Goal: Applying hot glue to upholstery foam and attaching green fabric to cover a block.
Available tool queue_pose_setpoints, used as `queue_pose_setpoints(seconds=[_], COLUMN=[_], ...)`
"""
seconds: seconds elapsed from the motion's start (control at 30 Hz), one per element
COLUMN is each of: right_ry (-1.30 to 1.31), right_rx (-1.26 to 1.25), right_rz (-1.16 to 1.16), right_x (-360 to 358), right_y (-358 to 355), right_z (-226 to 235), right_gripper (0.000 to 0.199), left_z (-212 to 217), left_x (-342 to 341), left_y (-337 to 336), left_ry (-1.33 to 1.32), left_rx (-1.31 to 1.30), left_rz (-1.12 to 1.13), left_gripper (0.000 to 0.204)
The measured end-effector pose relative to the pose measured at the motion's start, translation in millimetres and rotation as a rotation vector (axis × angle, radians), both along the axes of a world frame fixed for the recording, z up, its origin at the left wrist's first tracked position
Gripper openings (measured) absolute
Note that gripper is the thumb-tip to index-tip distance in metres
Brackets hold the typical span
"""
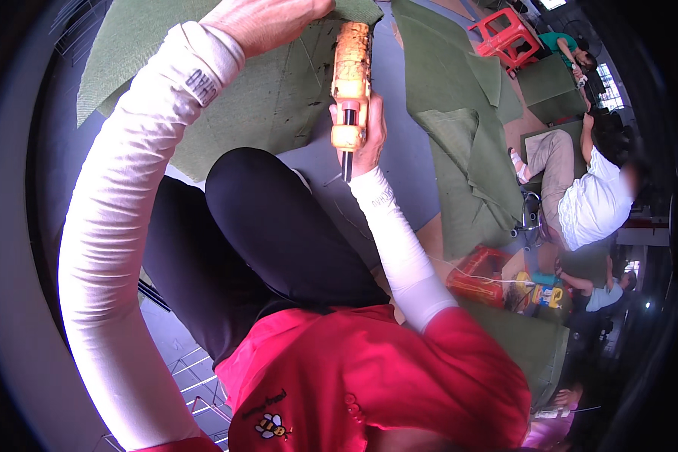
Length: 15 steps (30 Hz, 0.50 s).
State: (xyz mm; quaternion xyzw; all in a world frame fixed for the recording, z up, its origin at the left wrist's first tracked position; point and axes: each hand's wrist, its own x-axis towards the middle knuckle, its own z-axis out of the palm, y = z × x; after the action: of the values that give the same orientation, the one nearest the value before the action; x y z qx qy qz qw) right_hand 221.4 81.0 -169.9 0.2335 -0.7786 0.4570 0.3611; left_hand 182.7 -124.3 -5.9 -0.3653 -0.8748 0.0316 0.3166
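Observation:
My right hand (373, 135) is wrapped round an orange hot glue gun (352, 71), smeared with dark grime. A black glue stick (346, 166) juts from its back end toward me. The gun's front end lies at the edge of a large green ribbed mat (233, 113), which spreads in front of my knees. At the top edge of the picture my left hand (271, 21) is closed at this mat, its fingers bent and partly cut off. What lies under those fingertips is hidden.
More green mats (459, 151) lie stacked and folded on the right. A red plastic stool (508, 38), a red crate (478, 279) and a yellow container (548, 295) stand beyond. Several other people sit working at the right. Thin metal racks (196, 377) are by my left leg.

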Motion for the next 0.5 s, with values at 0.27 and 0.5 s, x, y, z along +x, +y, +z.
queue_pose_setpoints(seconds=[0.27, 0.5], right_ry=[-0.057, -0.073], right_rx=[0.013, -0.094], right_rz=[-0.114, -0.025], right_x=[2.0, -6.4], right_y=[2.6, 5.7], right_z=[-4.7, -3.7], right_gripper=[0.046, 0.043], left_z=[-6.6, -7.6], left_x=[-25.4, -36.0], left_y=[-2.7, 1.7], left_ry=[0.057, 0.038], left_rx=[0.058, 0.207], left_rz=[0.033, 0.023], left_gripper=[0.012, 0.018])
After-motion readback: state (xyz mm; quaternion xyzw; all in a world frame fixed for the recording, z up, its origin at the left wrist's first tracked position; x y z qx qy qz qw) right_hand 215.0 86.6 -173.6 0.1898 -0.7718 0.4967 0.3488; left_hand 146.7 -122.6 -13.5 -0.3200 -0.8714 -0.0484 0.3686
